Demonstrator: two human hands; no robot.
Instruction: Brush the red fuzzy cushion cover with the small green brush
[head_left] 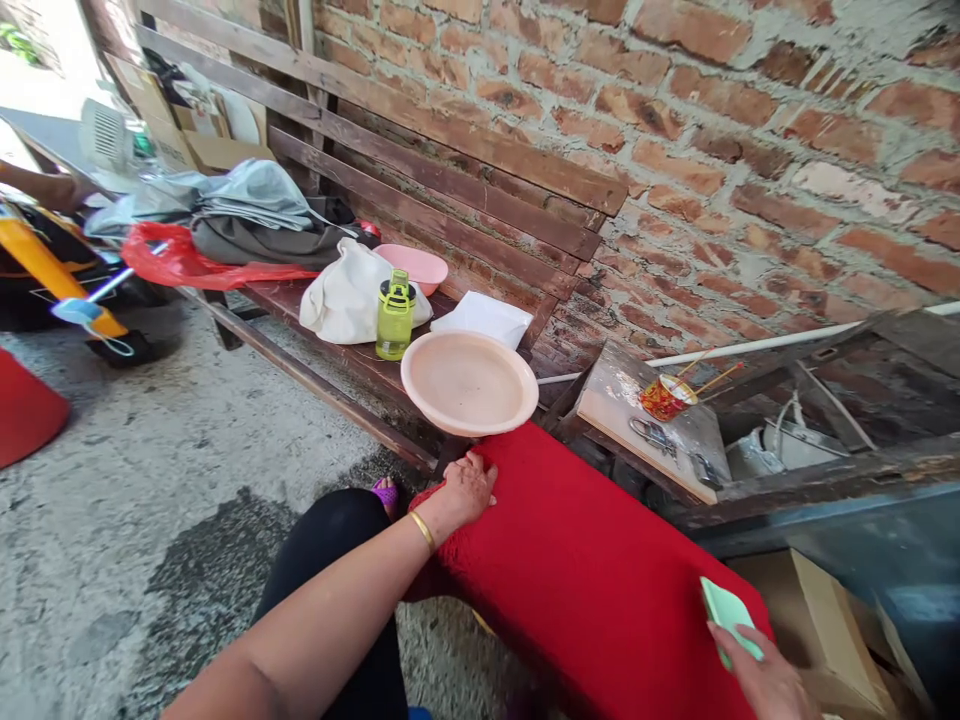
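Pinching a mint-green item (pixel 729 612) in the right hand (pixel 759 672) at the right edge of the red cloth (pixel 577 560), and resting the loosely spread left hand (pixel 469 486) on its far end beside the pale basin (pixel 470 382).

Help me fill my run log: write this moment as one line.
left hand: resting on red cloth | right hand: holding mint-green object at red cloth | beyond left hand: basin, green bottle
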